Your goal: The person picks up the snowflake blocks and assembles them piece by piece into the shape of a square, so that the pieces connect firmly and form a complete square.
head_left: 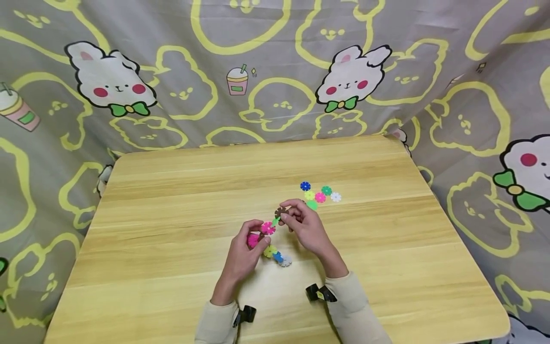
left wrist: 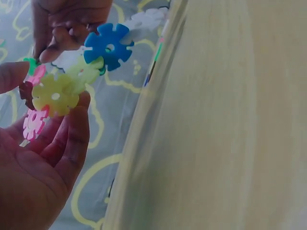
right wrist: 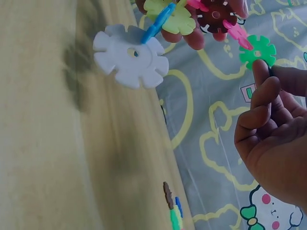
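Raised over the table is a chain of notched plastic flower discs slotted together. My left hand (head_left: 240, 255) holds it, thumb and fingers around the pink disc (head_left: 253, 240) and the joint beside it. From there one branch runs through a yellow disc (left wrist: 55, 96) and a blue disc (left wrist: 109, 47) to a white disc (right wrist: 129, 57). The other goes through a second pink disc (head_left: 268, 228) to a green disc (right wrist: 257, 50). At that green end my right hand (head_left: 311, 231) pinches a brown disc (head_left: 281, 212) between thumb and fingers, its edge meeting the green one.
Just beyond my right hand lie several loose discs on the wooden table (head_left: 172, 200), among them a dark blue one (head_left: 305, 186), a pink one (head_left: 320, 197), a white one (head_left: 336, 197) and a light green one (head_left: 312, 205). A patterned curtain (head_left: 275, 57) hangs behind the table.
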A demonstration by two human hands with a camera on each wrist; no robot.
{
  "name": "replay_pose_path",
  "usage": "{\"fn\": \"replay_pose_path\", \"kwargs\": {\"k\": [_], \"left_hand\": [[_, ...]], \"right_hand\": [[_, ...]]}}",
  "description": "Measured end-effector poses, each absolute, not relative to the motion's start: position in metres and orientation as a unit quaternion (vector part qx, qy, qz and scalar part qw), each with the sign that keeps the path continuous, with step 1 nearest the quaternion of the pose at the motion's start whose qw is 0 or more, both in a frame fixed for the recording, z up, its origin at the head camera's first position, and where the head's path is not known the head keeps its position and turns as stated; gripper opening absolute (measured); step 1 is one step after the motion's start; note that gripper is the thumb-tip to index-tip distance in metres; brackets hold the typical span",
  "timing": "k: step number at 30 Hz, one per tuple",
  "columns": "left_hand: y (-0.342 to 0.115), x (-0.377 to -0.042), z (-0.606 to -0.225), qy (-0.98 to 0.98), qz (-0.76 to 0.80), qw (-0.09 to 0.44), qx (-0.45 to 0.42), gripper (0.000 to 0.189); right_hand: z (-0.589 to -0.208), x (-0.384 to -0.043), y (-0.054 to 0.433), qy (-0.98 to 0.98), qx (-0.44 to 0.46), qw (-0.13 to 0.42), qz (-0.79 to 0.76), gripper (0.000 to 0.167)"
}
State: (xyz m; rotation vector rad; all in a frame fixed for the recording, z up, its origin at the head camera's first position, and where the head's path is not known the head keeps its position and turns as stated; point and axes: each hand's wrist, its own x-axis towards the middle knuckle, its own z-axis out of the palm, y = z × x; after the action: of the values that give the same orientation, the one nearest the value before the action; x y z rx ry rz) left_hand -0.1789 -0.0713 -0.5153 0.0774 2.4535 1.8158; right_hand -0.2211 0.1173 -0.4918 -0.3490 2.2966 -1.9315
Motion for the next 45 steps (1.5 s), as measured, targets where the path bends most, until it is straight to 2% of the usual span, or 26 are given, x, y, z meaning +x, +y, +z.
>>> {"fn": "replay_pose_path", "kwargs": {"k": [6, 17, 29, 37, 41, 45], "left_hand": [[-0.075, -0.179, -0.511, 0.799, 0.600, 0.030, 0.031, 0.033], [-0.079, -0.186, -0.505, 0.812, 0.574, -0.059, 0.085, 0.024], [-0.079, -0.191, -0.507, 0.839, 0.514, -0.140, 0.114, 0.019], [-0.078, -0.195, -0.515, 0.804, 0.574, -0.143, 0.063, 0.019], [-0.079, -0.196, -0.513, 0.794, 0.593, -0.130, 0.016, 0.021], [-0.079, -0.192, -0.496, 0.787, 0.605, -0.116, -0.010, 0.023]], "right_hand": [[-0.486, -0.223, 0.112, 0.768, -0.130, 0.064, -0.624, 0.019], [-0.474, -0.224, 0.095, 0.804, -0.199, 0.073, -0.555, 0.016], [-0.473, -0.225, 0.086, 0.823, -0.214, 0.072, -0.522, 0.020], [-0.478, -0.233, 0.099, 0.826, -0.192, 0.090, -0.521, 0.022], [-0.483, -0.241, 0.115, 0.835, -0.162, 0.075, -0.521, 0.022], [-0.489, -0.252, 0.130, 0.852, -0.120, 0.061, -0.506, 0.025]]}}
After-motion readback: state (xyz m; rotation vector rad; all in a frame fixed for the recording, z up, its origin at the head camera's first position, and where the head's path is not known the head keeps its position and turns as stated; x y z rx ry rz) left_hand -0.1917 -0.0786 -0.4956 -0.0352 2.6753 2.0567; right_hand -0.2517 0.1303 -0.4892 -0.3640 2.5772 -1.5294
